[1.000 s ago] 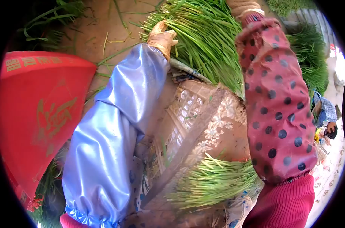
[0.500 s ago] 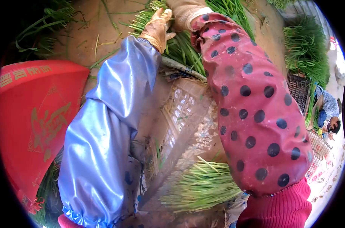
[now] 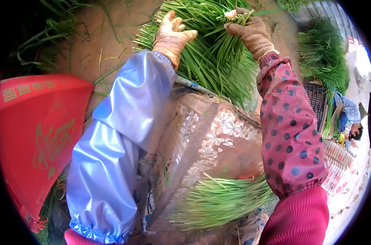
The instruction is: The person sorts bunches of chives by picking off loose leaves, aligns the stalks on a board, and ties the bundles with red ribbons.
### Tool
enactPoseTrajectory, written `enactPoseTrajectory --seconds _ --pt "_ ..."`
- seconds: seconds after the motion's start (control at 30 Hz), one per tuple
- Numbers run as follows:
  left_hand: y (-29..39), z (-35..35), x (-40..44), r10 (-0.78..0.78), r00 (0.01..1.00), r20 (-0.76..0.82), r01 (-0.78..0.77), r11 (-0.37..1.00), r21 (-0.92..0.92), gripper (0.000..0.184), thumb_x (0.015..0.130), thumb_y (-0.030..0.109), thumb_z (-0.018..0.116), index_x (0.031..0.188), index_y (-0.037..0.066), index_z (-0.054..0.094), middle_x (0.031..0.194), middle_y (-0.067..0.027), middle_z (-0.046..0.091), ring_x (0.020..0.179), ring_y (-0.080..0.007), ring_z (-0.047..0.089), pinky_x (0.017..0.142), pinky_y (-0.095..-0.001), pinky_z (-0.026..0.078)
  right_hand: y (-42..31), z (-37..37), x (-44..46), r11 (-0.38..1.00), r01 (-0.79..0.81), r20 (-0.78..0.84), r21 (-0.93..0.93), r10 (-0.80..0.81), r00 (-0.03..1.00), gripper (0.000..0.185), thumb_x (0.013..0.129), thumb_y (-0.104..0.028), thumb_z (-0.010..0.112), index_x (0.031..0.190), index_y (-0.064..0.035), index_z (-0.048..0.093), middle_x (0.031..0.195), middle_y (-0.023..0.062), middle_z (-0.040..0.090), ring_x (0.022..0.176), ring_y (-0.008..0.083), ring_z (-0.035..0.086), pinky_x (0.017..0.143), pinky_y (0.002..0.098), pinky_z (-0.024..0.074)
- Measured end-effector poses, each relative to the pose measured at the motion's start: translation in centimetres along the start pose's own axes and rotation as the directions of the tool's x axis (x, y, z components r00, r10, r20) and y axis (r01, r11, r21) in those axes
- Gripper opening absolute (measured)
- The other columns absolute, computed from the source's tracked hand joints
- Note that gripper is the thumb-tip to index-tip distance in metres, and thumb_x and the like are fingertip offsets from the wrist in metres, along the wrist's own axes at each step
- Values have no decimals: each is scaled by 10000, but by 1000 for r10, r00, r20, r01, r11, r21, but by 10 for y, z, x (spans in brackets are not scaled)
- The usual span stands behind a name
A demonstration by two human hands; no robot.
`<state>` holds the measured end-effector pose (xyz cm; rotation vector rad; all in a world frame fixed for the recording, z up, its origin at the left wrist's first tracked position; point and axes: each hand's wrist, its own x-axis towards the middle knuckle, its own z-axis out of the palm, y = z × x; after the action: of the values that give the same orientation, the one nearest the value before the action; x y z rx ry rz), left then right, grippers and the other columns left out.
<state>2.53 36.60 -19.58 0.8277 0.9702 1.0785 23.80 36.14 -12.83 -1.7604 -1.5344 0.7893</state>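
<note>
A large pile of garlic chives (image 3: 212, 61) lies at the top centre, pale cut ends to the left. My left hand (image 3: 172, 38), in a tan glove, is at the pile's left side with fingers spread and nothing in it. At the pile's upper right, my right hand (image 3: 252, 34) wears a brown knit glove with a bare fingertip showing. Its fingers are closed round a small bunch of chives (image 3: 239, 18), whose cut ends stick out at the top. Near my body lies another bundle of chives (image 3: 226, 200).
A red panel with gold lettering (image 3: 42, 122) stands at the left. A worn patterned board (image 3: 230, 139) lies between my arms. At the right are stacked chives (image 3: 322, 53), a dark crate (image 3: 316, 100) and a person (image 3: 349, 116). Loose leaves litter the brown floor (image 3: 105, 28).
My right hand has moved right, away from my left hand, and now shows chives in its grip. My left hand stays near its place, thumb spread out. More of the pile is visible.
</note>
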Motion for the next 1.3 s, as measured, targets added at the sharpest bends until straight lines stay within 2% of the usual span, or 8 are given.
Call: enactPoseTrajectory --seconds 0.2,0.33,0.57,0.67,0.97,1.1,1.2,1.3 --pt "-10 29 20 -159 979 130 188 949 -252 1204 707 33 827 1522 232 -37 1335 -126 502 1210 -295 506 1020 -645 285 8 11 -8 993 -67 131 93 55 990 548 659 -143 827 1167 -52 641 964 38 692 855 132 637 794 272 512" --pt "-21 27 32 -111 971 212 177 930 -323 402 843 110 731 1208 144 566 1185 -104 587 1063 -222 593 890 -555 507 5 17 -10 995 -37 131 98 24 991 525 664 -150 815 1153 -61 646 950 39 693 845 129 636 789 266 512" --pt "-65 12 85 -82 997 17 83 984 -159 247 897 93 655 1122 53 561 938 -103 667 747 -186 670 613 -281 595 -23 48 -21 950 312 18 -4 -312 950 404 732 -105 740 1113 -86 607 880 81 648 852 178 620 805 295 487" --pt "-39 17 61 -158 986 -46 159 987 17 259 908 103 640 1140 37 544 976 -115 647 743 -201 667 607 -355 627 -19 58 -2 916 202 34 -347 -203 979 323 750 -79 718 1059 -82 621 876 81 662 840 174 625 791 291 488" --pt "-15 -2 32 -401 894 -199 380 915 -135 378 937 34 561 1287 -25 431 1174 -158 546 1063 -319 599 828 -432 620 6 2 -4 977 -187 -287 100 208 935 255 739 -157 730 975 -73 681 836 0 659 737 106 596 661 281 484" --pt "7 2 2 232 934 -271 -21 795 607 543 840 13 673 1335 68 458 1243 -118 552 1126 -241 561 945 -343 522 25 6 4 952 -8 -200 306 72 977 290 731 -132 738 1014 -92 689 821 -16 661 731 94 593 663 271 486" --pt "4 -12 -15 602 795 68 -526 631 570 651 799 -41 675 1385 89 422 1281 -124 545 1178 -241 536 998 -316 474 28 5 3 962 -8 -168 272 56 984 254 740 -96 733 989 -75 688 796 -20 655 698 80 585 633 255 482" --pt "-18 6 -12 233 968 95 -234 972 5 612 895 73 593 1447 82 330 1339 -174 493 1181 -242 513 990 -294 436 30 7 -3 937 45 -175 346 18 984 253 744 -90 734 991 -69 683 795 -26 651 695 77 582 624 248 478"
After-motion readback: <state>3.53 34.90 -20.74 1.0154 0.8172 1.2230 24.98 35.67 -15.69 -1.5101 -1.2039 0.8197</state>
